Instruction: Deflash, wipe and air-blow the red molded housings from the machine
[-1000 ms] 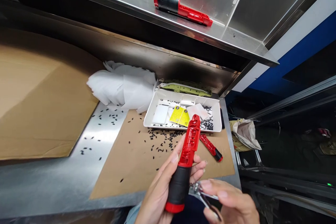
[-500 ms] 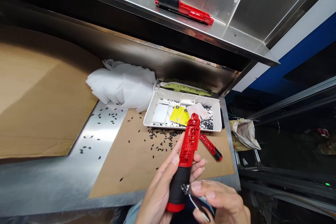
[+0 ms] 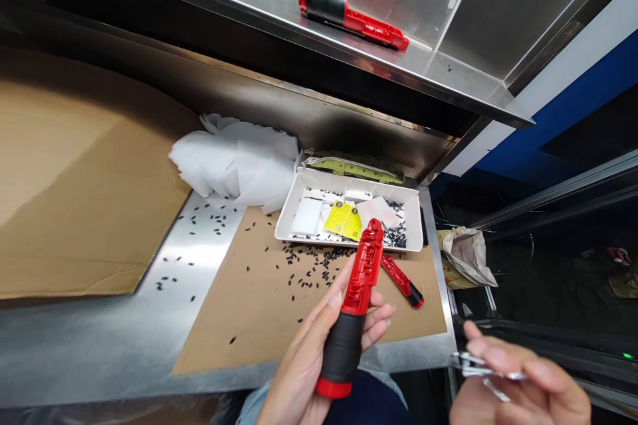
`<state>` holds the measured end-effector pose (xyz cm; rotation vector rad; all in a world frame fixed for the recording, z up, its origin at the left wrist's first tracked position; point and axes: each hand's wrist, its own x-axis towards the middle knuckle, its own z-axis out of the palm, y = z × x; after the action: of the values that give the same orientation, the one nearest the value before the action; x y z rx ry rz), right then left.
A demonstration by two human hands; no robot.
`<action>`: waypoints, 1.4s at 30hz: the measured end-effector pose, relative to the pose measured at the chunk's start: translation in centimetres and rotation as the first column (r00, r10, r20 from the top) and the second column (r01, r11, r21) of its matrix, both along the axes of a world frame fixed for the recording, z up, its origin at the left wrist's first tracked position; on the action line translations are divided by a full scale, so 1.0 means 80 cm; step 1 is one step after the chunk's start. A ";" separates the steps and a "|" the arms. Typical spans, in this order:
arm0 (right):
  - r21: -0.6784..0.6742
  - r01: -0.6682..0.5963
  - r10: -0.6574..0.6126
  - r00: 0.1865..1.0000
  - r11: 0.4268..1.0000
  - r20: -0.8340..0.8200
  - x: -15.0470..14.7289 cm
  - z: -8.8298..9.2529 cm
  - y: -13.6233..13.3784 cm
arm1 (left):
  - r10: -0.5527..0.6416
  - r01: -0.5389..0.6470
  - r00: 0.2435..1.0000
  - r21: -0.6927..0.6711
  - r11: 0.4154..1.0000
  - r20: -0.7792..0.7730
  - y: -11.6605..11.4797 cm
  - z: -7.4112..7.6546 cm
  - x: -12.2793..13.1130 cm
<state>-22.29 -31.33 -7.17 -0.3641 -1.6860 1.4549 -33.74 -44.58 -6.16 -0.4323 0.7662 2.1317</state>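
My left hand (image 3: 312,352) is wrapped round the black grip of a red and black plastic tool housing (image 3: 366,272). The housing's red ribbed inner side faces up, its narrow end pointing away from me. Off to the right, apart from the housing, my right hand (image 3: 523,378) is closed on a small shiny metal tool (image 3: 481,366) that looks like a nail clipper; motion blurs it a little. Beyond my left hand, a second red and black housing (image 3: 401,279) lies on the cardboard sheet (image 3: 214,332).
Behind stands a white tray (image 3: 284,226) with small black pieces, papers and a yellow card (image 3: 343,220). More black pieces (image 3: 319,265) are scattered around. White sheets (image 3: 239,159) and a large cardboard box (image 3: 74,179) are left. Another housing (image 3: 351,10) rests on the metal shelf (image 3: 458,80).
My right hand has drawn the metal tool away from the housing's grip, out to the right. My left hand keeps the housing in nearly the same place.
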 end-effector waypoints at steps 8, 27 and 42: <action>0.057 0.144 -0.148 0.781 0.988 0.606 -0.023 -0.093 0.102 | -0.439 -0.064 0.711 -0.672 0.738 -0.549 -0.051 -0.123 -0.040; -0.521 -0.327 0.607 0.552 0.789 0.572 -0.041 -0.136 0.085 | -0.429 0.024 0.670 -0.560 0.828 -0.606 -0.020 -0.175 -0.031; -0.524 -0.212 0.420 0.850 0.825 0.318 -0.054 -0.067 0.039 | 0.102 -0.172 0.959 -0.255 0.952 -0.266 0.004 -0.058 -0.035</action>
<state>-26.61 -28.22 -12.51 -0.7313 -1.7663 2.1836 -36.52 -44.22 -10.81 -0.3741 1.2198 2.2443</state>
